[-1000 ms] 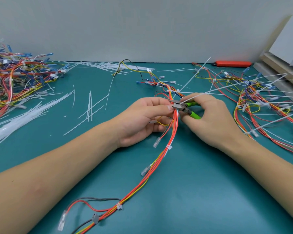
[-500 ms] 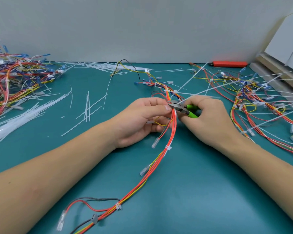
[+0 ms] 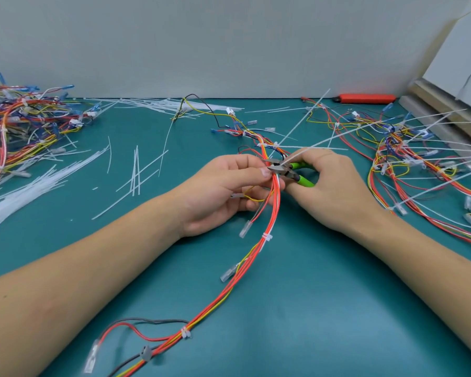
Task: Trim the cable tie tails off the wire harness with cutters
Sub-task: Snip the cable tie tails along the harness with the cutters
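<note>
Cutter jaw tips sit right at the bundle, partly covered by the left thumb; whether they are closed on the tail cannot be told. Right palm hides most of the handles.

Left hand (image 3: 223,191) pinches the orange, red and yellow wire harness (image 3: 267,224) between thumb and curled fingers, just left of the small steel cutters with lime-green plastic handles (image 3: 288,171). Right hand (image 3: 335,191) wraps its grip round those handles. A thin white nylon cable tie tail (image 3: 307,151) rises up and right from the cutter tips, straight and stiff.

Below the cutters the harness runs down and left across the teal matte counter (image 3: 310,308), with short white tie heads and clear plastic terminal sleeves along it; its lower end is cut off by the frame edge.

Far left of the cutters: tangled multicolour wire pile (image 3: 19,131), cropped at the edge, and a loose heap of cut white tie strips (image 3: 25,191). Right of the cutters: more harnesses with long untrimmed ties (image 3: 419,164), also cropped. Behind them, against the wall, an orange flat tool (image 3: 367,98), type unclear.
</note>
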`<action>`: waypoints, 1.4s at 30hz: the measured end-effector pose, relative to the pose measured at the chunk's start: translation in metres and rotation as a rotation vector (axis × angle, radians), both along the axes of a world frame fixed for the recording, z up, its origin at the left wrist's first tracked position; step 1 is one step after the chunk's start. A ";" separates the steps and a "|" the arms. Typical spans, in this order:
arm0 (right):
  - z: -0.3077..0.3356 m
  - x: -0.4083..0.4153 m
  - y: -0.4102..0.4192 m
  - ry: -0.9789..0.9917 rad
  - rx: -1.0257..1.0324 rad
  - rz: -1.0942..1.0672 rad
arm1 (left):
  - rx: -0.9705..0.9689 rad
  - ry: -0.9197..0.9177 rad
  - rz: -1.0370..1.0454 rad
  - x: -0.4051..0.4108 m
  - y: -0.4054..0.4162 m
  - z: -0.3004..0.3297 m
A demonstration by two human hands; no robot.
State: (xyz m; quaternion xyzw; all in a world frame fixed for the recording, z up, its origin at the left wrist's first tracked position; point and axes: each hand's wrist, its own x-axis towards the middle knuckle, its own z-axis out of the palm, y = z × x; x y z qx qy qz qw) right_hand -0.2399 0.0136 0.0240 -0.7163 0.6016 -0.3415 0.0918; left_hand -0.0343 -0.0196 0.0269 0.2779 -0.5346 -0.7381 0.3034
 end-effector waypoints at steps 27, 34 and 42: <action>-0.004 -0.001 -0.004 0.015 0.007 -0.003 | -0.015 0.030 -0.003 0.000 -0.001 -0.002; -0.006 -0.001 -0.003 0.059 0.112 -0.042 | -0.023 0.025 0.002 0.000 -0.002 -0.002; -0.007 -0.001 -0.002 -0.013 0.043 -0.021 | -0.005 0.034 0.009 0.000 -0.001 -0.002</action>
